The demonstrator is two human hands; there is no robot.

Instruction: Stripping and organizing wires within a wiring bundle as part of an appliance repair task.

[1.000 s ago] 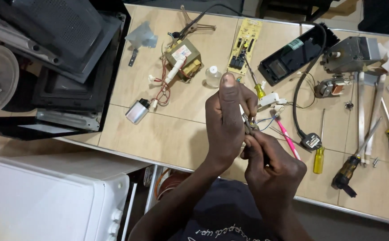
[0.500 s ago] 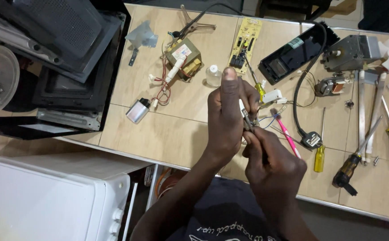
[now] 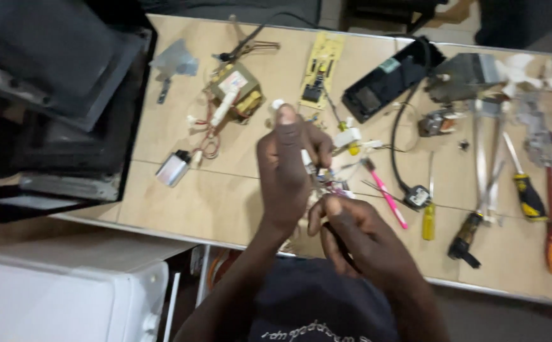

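My left hand (image 3: 287, 174) is raised over the tiled table (image 3: 175, 202) and pinches a small bundle of wires with white connectors (image 3: 319, 177). My right hand (image 3: 361, 237) sits just below and to the right, fingers curled on a thin dark tool whose tip meets the bundle. Most of the tool is hidden in the fist. A transformer with red wires (image 3: 235, 92) lies beyond my left hand.
A dismantled black microwave casing (image 3: 54, 107) fills the left side. A yellow circuit board (image 3: 321, 69), a black control panel (image 3: 390, 79), a black power cord with plug (image 3: 415, 196), a pink tool (image 3: 385, 193), several screwdrivers (image 3: 529, 190) and a silver capacitor (image 3: 175, 168) lie on the table. A white appliance (image 3: 61, 297) stands lower left.
The view has shifted and blurred slightly. My hands have stayed together on the wire bundle, with my left thumb now raised higher and my right hand a little lower.
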